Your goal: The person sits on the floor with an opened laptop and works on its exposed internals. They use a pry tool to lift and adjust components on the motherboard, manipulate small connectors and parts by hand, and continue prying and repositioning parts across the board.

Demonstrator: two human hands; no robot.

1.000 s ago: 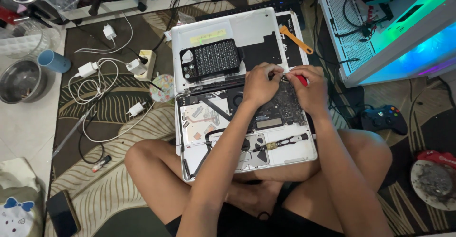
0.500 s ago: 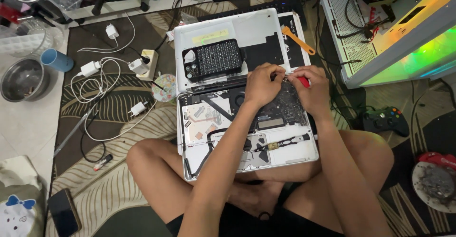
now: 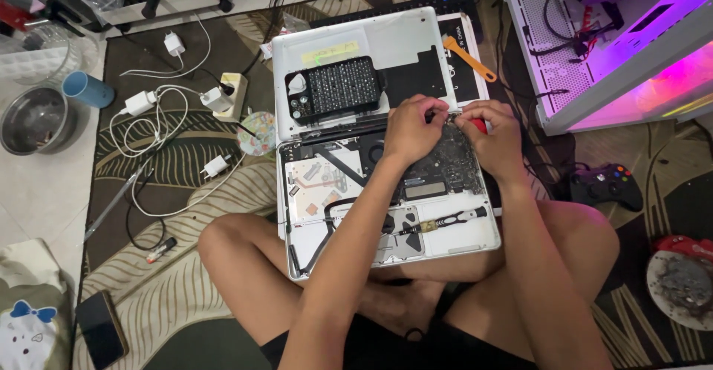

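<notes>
Opened laptop (image 3: 386,192), underside up, resting across the crossed legs of a person seated on the floor. Right hand (image 3: 494,138) clenched in a grip on a red-handled tool (image 3: 479,124) at the laptop's upper right edge. Left hand (image 3: 412,129), just beside that grip, presses curled fingers onto the circuit board (image 3: 449,166); whether it grasps anything cannot be told. A black screwdriver (image 3: 445,220) lies below the grip; a bit case (image 3: 338,88) lies up and left on the removed cover (image 3: 401,40).

The opened laptop (image 3: 386,192) shows matt silver metal, while the bowl (image 3: 33,120) at nine o'clock is shiny steel on smooth floor tiles (image 3: 37,199).
</notes>
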